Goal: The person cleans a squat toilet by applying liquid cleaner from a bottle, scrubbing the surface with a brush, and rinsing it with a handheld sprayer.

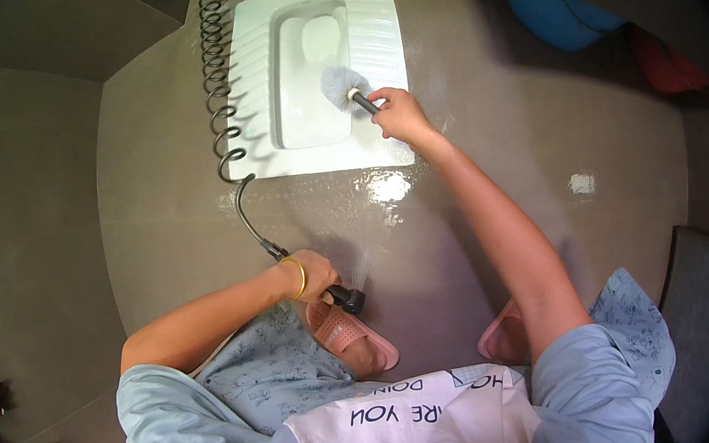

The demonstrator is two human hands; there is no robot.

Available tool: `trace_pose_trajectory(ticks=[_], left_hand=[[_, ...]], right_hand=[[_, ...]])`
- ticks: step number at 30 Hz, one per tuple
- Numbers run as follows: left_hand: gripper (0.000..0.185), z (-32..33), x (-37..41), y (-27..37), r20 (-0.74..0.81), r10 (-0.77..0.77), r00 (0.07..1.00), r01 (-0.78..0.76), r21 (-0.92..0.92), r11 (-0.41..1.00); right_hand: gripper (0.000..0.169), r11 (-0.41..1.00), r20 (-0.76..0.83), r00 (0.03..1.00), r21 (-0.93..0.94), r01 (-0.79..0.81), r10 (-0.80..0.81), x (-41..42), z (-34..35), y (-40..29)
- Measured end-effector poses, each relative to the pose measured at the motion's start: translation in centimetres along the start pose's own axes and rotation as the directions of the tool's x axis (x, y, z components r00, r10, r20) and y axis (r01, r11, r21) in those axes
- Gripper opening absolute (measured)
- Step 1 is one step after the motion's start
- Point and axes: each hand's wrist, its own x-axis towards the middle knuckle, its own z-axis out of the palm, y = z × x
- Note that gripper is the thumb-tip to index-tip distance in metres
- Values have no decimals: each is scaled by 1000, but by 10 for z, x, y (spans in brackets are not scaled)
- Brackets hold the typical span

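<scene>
My left hand [313,273] grips a black handheld sprayer [348,299], and water [362,266] jets from its head toward the floor. A coiled black hose [218,88] runs from the sprayer along the left side of the white squat toilet [250,155]. In my right hand [400,115] is the dark handle of a round toilet brush [344,87] with pale bristles. The brush head is over the right rim of the toilet's basin; whether it touches the surface I cannot tell.
Wet tiled floor [302,212] surrounds the toilet. A blue tub [559,14] and a red plastic container [669,64] stand at the upper right. My feet wear pink slippers [350,337]. A tiled wall [22,167] rises at the left, and a dark panel [695,283] is at the right.
</scene>
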Motion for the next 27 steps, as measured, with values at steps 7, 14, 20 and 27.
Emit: trace_pose_trajectory(ticks=[7, 14, 20, 27], left_hand=[[28, 12, -1, -14, 48, 136, 990, -139, 75, 987], [31, 26, 1, -31, 113, 100, 988, -102, 9, 995], [33, 43, 3, -42, 171, -105, 980, 81, 143, 986], [28, 83, -9, -82, 216, -349, 912, 301, 226, 927]], right_hand=[[35, 999, 37, 999, 20, -27, 26, -6, 3, 1], [35, 999, 17, 999, -40, -36, 37, -1, 1, 9], [35, 997, 16, 999, -75, -30, 31, 3, 0, 17], [34, 998, 17, 999, -49, -44, 45, -4, 2, 16]])
